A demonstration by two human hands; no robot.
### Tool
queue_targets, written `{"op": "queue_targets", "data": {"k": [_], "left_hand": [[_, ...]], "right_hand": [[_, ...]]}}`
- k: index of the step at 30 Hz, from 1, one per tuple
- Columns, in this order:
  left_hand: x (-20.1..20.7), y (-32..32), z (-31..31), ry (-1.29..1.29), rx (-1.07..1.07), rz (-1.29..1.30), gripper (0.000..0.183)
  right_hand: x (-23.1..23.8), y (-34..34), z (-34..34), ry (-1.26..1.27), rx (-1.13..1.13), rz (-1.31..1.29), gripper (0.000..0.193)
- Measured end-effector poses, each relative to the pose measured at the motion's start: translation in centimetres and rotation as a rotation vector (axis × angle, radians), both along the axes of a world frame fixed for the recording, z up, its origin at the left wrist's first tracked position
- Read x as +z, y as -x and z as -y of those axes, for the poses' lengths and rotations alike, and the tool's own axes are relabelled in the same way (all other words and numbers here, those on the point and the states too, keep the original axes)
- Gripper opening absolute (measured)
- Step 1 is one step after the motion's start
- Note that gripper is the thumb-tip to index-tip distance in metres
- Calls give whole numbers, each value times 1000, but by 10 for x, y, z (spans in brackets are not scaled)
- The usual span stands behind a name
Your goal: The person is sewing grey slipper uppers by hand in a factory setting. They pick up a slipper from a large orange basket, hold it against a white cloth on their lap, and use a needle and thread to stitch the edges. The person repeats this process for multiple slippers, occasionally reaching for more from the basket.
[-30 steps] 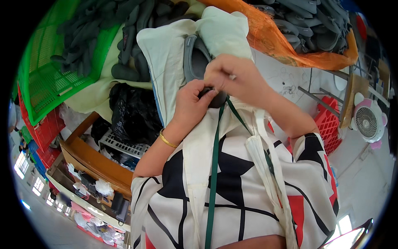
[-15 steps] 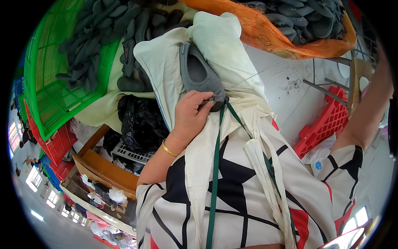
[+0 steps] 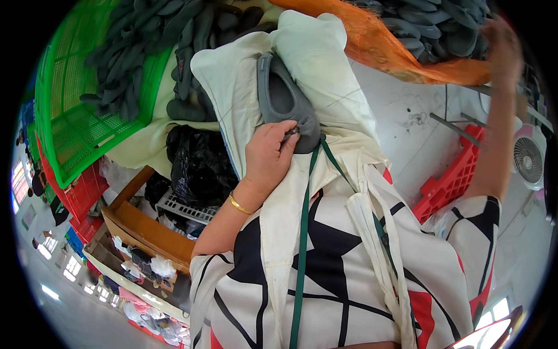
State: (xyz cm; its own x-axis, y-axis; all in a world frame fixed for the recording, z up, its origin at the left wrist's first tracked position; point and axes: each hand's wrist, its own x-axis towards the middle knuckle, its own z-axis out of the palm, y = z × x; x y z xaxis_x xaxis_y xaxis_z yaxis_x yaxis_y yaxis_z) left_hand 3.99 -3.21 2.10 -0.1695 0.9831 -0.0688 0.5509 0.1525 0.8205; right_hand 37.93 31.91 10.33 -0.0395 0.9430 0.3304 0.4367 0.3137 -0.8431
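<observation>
A grey slip-on shoe [image 3: 281, 96] lies on pale cloth [image 3: 317, 46] over my lap, its opening facing up. My left hand [image 3: 269, 154] is closed at the shoe's near end, thumb and forefinger pinching its grey material. Whether anything small is also in that pinch is too fine to make out. My right hand [image 3: 503, 43] is raised far off to the right, beside the orange sack [image 3: 383, 49] heaped with grey shoes [image 3: 427, 29]. Motion blurs its fingers, so their pose and any hold are unclear.
At the left stands a green plastic basket [image 3: 70, 110] with many grey shoes [image 3: 125, 64]. Black plastic bags [image 3: 197, 163] and a wooden drawer-like piece [image 3: 151, 232] sit beside my left arm. A red plastic crate [image 3: 447, 171] and a fan [image 3: 528, 154] are at the right.
My right hand has come into view at the upper right, its forearm swinging left toward the orange sack. My left hand keeps its pinch on the shoe, which has barely shifted.
</observation>
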Motion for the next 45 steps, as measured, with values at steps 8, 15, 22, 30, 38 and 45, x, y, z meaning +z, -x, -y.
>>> {"op": "queue_targets", "data": {"k": [8,15,22,30,38,45], "left_hand": [[-8,4,5,-120,-34,-82,18],[-7,3,4,-181,-34,-111,22],[-12,4,2,-258,-41,-181,22],[-10,3,1,-247,-52,-207,25],[-9,2,3,-249,-45,-216,18],[-9,0,5,-226,-26,-148,21]], "right_hand": [[-80,170,173,762,1066,232,14],[-92,182,192,602,1175,392,15],[-94,182,191,585,1178,393,14],[-90,187,189,570,1208,453,14],[-99,192,188,775,1226,409,13],[-112,192,197,863,1203,313,12]]}}
